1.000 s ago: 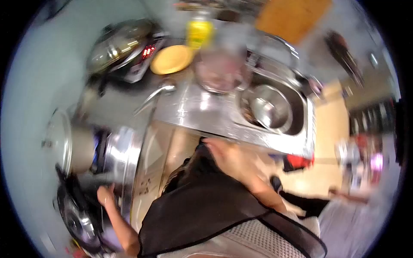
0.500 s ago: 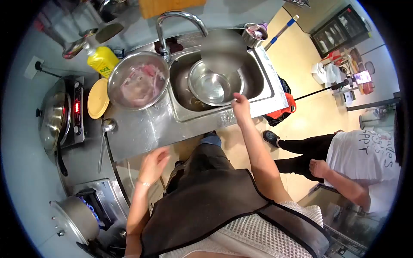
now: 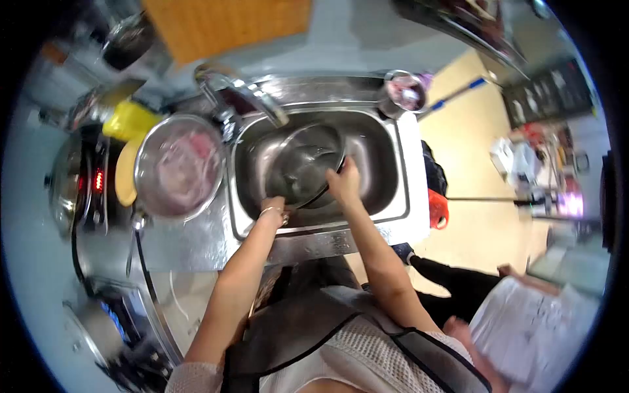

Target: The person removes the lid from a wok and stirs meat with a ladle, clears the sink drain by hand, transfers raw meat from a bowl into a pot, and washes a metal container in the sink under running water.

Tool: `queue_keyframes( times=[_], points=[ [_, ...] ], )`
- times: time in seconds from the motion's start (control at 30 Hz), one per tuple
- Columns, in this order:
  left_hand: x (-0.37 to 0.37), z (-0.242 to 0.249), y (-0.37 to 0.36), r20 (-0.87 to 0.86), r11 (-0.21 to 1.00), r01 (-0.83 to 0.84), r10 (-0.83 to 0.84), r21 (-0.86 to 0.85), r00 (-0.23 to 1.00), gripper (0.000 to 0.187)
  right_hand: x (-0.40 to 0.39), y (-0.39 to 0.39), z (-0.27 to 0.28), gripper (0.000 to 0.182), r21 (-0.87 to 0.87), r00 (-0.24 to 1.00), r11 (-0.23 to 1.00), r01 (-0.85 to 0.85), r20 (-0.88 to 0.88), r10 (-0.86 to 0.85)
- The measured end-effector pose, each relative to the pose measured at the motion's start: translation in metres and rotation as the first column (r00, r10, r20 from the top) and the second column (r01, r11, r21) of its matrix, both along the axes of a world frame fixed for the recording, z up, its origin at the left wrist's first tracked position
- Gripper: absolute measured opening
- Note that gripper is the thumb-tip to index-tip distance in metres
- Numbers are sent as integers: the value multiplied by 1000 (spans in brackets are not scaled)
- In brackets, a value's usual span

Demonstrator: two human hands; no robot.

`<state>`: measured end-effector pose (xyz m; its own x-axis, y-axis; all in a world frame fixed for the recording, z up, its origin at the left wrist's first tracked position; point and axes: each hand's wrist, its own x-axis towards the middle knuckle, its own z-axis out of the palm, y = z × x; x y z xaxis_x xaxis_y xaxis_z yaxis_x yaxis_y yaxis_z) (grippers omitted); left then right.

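A round stainless steel bowl (image 3: 295,173) is tilted inside the sink (image 3: 377,164), with what looks like a little water in it. My left hand (image 3: 275,208) is closed on the near left of its rim. On the right side of the same rim, my right hand (image 3: 345,180) grips with thumb and fingers. The chrome faucet (image 3: 259,105) reaches over the back left of the sink. Left of the sink stands a second metal bowl (image 3: 180,164) holding pale pink raw meat in cloudy liquid.
A yellow bottle (image 3: 131,121), a cream lid (image 3: 128,173) and a ladle (image 3: 135,229) lie left of the bowl, near a lidded pan (image 3: 65,187). A metal pot (image 3: 401,95) stands at the back right. Another person (image 3: 537,327) is at the right.
Both hands have moved into the sink and taken hold of the bowl's rim. The bowl, which sat level, is now tilted. My view has shifted closer over the sink.
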<state>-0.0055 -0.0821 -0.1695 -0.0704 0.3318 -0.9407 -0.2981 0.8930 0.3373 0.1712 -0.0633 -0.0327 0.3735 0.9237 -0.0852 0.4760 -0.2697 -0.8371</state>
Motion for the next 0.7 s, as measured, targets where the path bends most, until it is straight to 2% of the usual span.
queue_keyframes(
  times=[0.03, 0.07, 0.1, 0.13, 0.2, 0.27, 0.3, 0.33, 0.4, 0.43, 0.47, 0.5, 0.57, 0.6, 0.63, 0.67, 0.7],
  points=[
    [-3, -10, -2, 194, 996, -76, 82, -38, 977, 27, -4, 8, -6, 28, 179, 999, 983, -42, 41, 35],
    [2, 13, -4, 232, 983, -93, 128, -157, 964, 23, -9, 14, 21, 27, 95, 993, 989, -118, 24, 116],
    [13, 38, -5, 272, 959, -99, 173, -265, 947, 23, -8, 19, 26, 31, 162, 948, 937, -309, 132, 290],
    [21, 22, -15, 435, 975, -115, 189, -191, 880, 27, -11, 21, 40, 35, 191, 927, 908, -372, 113, 356],
    [24, 34, -27, 778, 943, -80, 314, -324, 544, 37, -17, 19, 70, 38, 216, 898, 871, -441, 88, 432],
    [28, 72, -33, 851, 870, 46, 467, -490, 242, 42, -16, 13, 93, 42, 49, 791, 799, -599, -118, 601],
    [34, 92, -37, 836, 847, 10, 523, -532, 164, 46, -11, 10, 101, 42, 47, 789, 798, -601, -119, 602],
    [40, 100, -41, 815, 819, -21, 573, -573, 85, 50, -4, 4, 108, 40, 106, 772, 770, -629, -32, 634],
    [42, 97, -44, 849, 852, 1, 521, -523, 92, 52, 13, -11, 122, 35, 327, 827, 793, -514, -56, 559],
    [41, 96, -45, 880, 883, 22, 465, -469, 95, 54, 24, -20, 129, 33, 462, 866, 819, -340, -187, 464],
    [37, 110, -42, 855, 875, 0, 474, -485, 213, 49, 31, -25, 141, 27, 490, 976, 859, -150, -67, 208],
    [32, 99, -47, 833, 862, -34, 497, -505, 244, 36, 37, -28, 152, 24, 466, 986, 882, 71, -165, 8],
    [23, 111, -58, 750, 936, -147, 344, -319, 565, 22, 74, -34, 123, 21, 399, 933, 875, 274, -332, -141],
    [21, 139, -62, 411, 939, -214, 313, -268, 856, 13, 89, -38, 104, 20, 318, 902, 908, 273, -412, -127],
    [5, 150, -75, 400, 972, -208, 233, -104, 886, 15, 104, -44, 78, 18, 236, 865, 933, 271, -486, -128],
    [-11, 162, -87, 367, 978, -199, 165, 58, 916, 24, 119, -51, 45, 18, 168, 890, 962, 217, -440, -124],
    [-29, 206, -95, 352, 973, -179, 118, 145, 928, 33, 107, -58, 40, 18, 32, 856, 970, 243, -478, -198]
  ],
)
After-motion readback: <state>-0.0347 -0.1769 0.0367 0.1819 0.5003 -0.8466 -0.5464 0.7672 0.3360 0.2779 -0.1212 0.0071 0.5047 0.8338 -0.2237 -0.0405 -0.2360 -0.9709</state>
